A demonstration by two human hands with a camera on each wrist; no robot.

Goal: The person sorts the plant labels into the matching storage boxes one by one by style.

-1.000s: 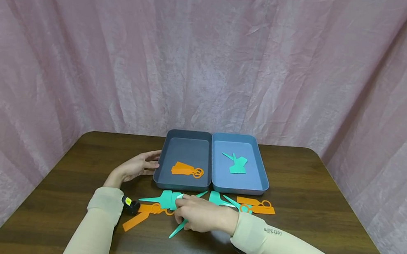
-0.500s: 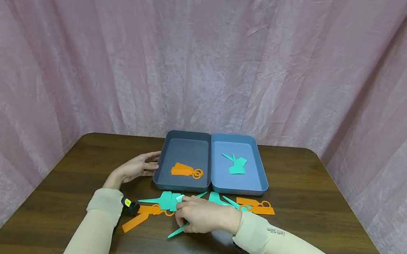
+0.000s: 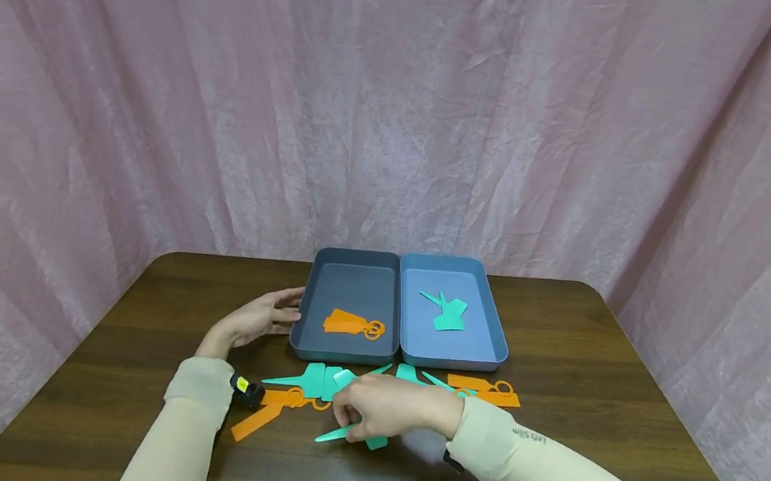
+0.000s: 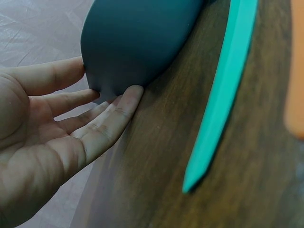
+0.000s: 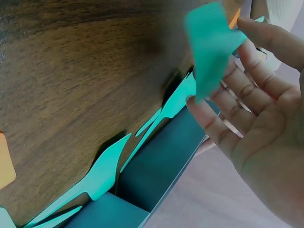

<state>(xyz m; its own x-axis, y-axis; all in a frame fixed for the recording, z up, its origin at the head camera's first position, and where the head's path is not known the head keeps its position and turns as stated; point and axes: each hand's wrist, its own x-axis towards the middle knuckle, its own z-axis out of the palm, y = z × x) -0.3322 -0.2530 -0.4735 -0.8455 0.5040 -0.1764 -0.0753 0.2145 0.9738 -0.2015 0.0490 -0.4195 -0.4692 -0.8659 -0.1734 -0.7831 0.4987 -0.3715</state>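
My right hand (image 3: 392,407) pinches a green T-shaped plant label (image 5: 209,47) by its stem between thumb and forefinger, just over the table. In the head view its pointed tip sticks out left of the fingers and part of its broad head shows below the palm. Fairly straight fingers of my left hand (image 3: 257,323) touch the left wall of the dark grey tray (image 4: 128,42). Several orange ring-ended tags (image 3: 347,323) lie inside that tray. Beside it, a blue tray (image 3: 458,350) holds green plant labels (image 3: 450,315).
In front of the trays lie more green labels (image 3: 312,380) on the wooden table (image 3: 156,342). Orange tags (image 3: 257,421) rest near my left wrist, and other orange tags (image 3: 497,398) lie at the right. A pink curtain (image 3: 398,116) hangs behind the table.
My right hand has shifted slightly right and turned the pinched label, so its head now shows below the palm. My left hand stays against the dark tray.
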